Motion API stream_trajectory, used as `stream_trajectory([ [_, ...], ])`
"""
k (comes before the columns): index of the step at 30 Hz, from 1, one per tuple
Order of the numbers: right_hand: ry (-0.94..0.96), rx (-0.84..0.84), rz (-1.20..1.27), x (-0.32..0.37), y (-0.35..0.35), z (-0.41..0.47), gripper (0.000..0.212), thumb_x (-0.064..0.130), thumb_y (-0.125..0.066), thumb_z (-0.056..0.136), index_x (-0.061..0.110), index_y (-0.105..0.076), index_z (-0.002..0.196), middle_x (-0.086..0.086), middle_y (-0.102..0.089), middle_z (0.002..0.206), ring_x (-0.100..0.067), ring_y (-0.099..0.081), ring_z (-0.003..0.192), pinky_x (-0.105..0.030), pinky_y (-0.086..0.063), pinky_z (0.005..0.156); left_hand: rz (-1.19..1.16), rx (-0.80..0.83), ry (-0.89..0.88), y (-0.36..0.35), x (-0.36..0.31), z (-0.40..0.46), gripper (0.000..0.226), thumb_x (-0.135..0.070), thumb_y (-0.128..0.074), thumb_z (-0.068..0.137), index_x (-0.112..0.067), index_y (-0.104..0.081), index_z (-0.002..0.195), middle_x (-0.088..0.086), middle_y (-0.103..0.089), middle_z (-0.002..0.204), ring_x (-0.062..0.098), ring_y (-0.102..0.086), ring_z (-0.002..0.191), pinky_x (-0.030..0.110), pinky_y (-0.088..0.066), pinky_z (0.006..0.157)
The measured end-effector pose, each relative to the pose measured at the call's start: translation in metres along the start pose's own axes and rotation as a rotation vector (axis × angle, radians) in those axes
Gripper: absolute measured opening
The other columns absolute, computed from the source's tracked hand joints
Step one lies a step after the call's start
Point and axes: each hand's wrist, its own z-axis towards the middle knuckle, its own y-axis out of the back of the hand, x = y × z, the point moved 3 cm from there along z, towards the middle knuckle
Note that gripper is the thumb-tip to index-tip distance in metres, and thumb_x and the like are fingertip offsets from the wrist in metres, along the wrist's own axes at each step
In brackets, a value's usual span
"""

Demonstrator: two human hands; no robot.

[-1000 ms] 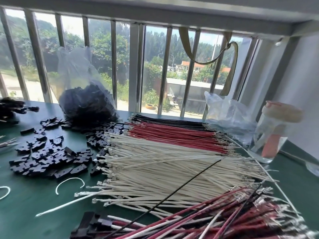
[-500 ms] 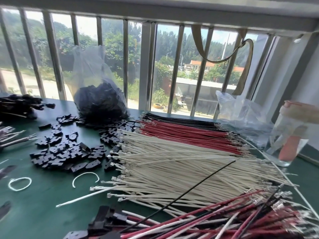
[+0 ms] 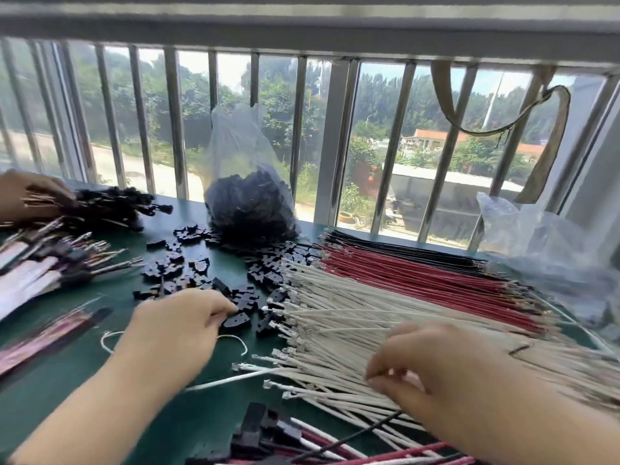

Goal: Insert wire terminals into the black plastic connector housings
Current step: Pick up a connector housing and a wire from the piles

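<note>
Loose black connector housings point(image 3: 188, 266) lie scattered on the green table point(image 3: 67, 380). My left hand point(image 3: 174, 330) reaches in from the lower left, its curled fingertips on one black housing point(image 3: 236, 322) at the pile's near edge; the thumb is hidden, so the grip is unclear. White wires point(image 3: 352, 317) with metal terminals lie in a wide flat bundle, with red wires point(image 3: 419, 276) and black wires point(image 3: 402, 250) behind them. My right hand point(image 3: 432, 374) hovers over the white wires, fingers curled down and pinching at one of them.
A clear bag of black housings point(image 3: 251, 209) stands by the barred window. Another person's hand point(image 3: 23, 196) holds finished harnesses at the far left. More assembled harnesses point(image 3: 268, 437) lie at the near edge. A crumpled plastic bag point(image 3: 536, 243) sits on the right.
Both my hands have come into view, the left onto the housings and the right onto the white wires. The view has swung left, showing the other person's hand.
</note>
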Motion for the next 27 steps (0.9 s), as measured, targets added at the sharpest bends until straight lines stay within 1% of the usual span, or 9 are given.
stream_trajectory([
  [2,0.003,0.015,-0.032,-0.001,-0.035,0.010,0.028,0.055,-0.043,0.092,0.041,-0.057,0.112,0.023,-0.057,0.103,0.002,-0.052,0.095,-0.023,-0.046,0.084,0.149,0.059,-0.040,-0.014,-0.011,0.010,0.025,-0.048,-0.051,0.088,-0.045,-0.061,0.111,-0.022,-0.063,0.108,0.004,-0.059,0.102,0.032,-0.046,0.088],
  [5,-0.044,0.014,-0.148,-0.002,-0.048,0.019,0.033,0.056,-0.042,0.092,0.035,-0.055,0.115,0.016,-0.056,0.108,-0.006,-0.051,0.099,-0.022,-0.036,0.075,0.308,0.155,-0.030,-0.019,-0.010,0.025,0.040,-0.064,-0.045,0.085,-0.042,-0.058,0.115,-0.014,-0.059,0.107,0.011,-0.057,0.102,0.035,-0.043,0.090],
  [10,-0.020,-0.028,-0.060,-0.001,-0.062,0.022,0.035,0.058,-0.043,0.091,0.044,-0.047,0.122,0.019,-0.049,0.115,-0.005,-0.051,0.105,-0.023,-0.039,0.079,0.326,0.080,-0.042,-0.030,-0.005,0.026,0.031,-0.052,-0.053,0.086,-0.038,-0.062,0.112,-0.013,-0.062,0.105,0.013,-0.057,0.104,0.034,-0.039,0.089],
  [15,-0.013,-0.075,-0.036,0.007,-0.067,0.024,0.027,0.055,-0.046,0.091,0.041,-0.057,0.112,0.016,-0.053,0.103,-0.006,-0.055,0.092,-0.023,-0.039,0.067,0.280,0.032,-0.066,-0.028,-0.008,0.024,0.027,-0.044,-0.054,0.088,-0.034,-0.059,0.113,-0.012,-0.064,0.109,0.012,-0.057,0.105,0.032,-0.035,0.091],
  [17,-0.033,-0.085,-0.010,0.006,-0.068,0.024,0.024,0.053,-0.047,0.091,0.038,-0.060,0.105,0.018,-0.054,0.097,-0.003,-0.053,0.085,-0.019,-0.035,0.061,0.151,-0.047,-0.094,-0.019,-0.010,0.020,0.019,-0.038,-0.057,0.089,-0.028,-0.064,0.104,-0.008,-0.065,0.099,0.012,-0.059,0.094,0.028,-0.042,0.084],
  [19,-0.080,-0.101,0.072,0.004,-0.067,0.023,0.019,0.049,-0.050,0.090,0.038,-0.062,0.100,0.021,-0.056,0.092,-0.001,-0.052,0.081,-0.014,-0.038,0.061,-0.056,-0.177,-0.075,0.000,-0.010,0.012,0.002,-0.026,-0.065,0.086,-0.026,-0.066,0.087,-0.010,-0.063,0.083,0.001,-0.056,0.076,0.013,-0.039,0.066],
  [21,-0.122,-0.122,0.166,0.001,-0.068,0.022,0.011,0.042,-0.058,0.087,0.037,-0.062,0.095,0.022,-0.057,0.088,0.000,-0.054,0.082,-0.019,-0.046,0.070,-0.243,-0.243,-0.017,0.014,-0.010,-0.001,0.012,-0.020,-0.069,0.082,-0.028,-0.068,0.091,-0.019,-0.059,0.080,-0.007,-0.054,0.071,0.007,-0.035,0.058],
  [25,-0.165,-0.111,0.268,-0.001,-0.072,0.020,0.010,0.037,-0.067,0.081,0.039,-0.058,0.083,0.026,-0.057,0.086,0.005,-0.053,0.084,-0.016,-0.046,0.070,-0.520,-0.082,-0.085,0.017,-0.029,-0.038,0.028,-0.021,-0.074,0.073,-0.045,-0.063,0.083,-0.033,-0.065,0.084,-0.017,-0.058,0.078,0.006,-0.043,0.055],
  [27,-0.178,-0.098,0.296,-0.003,-0.073,0.020,0.012,0.039,-0.067,0.082,0.040,-0.056,0.077,0.036,-0.051,0.094,0.009,-0.050,0.085,-0.013,-0.042,0.065,-0.618,-0.031,-0.101,0.013,-0.035,-0.051,0.032,-0.022,-0.074,0.071,-0.047,-0.066,0.089,-0.036,-0.065,0.089,-0.013,-0.062,0.082,0.010,-0.048,0.062],
])
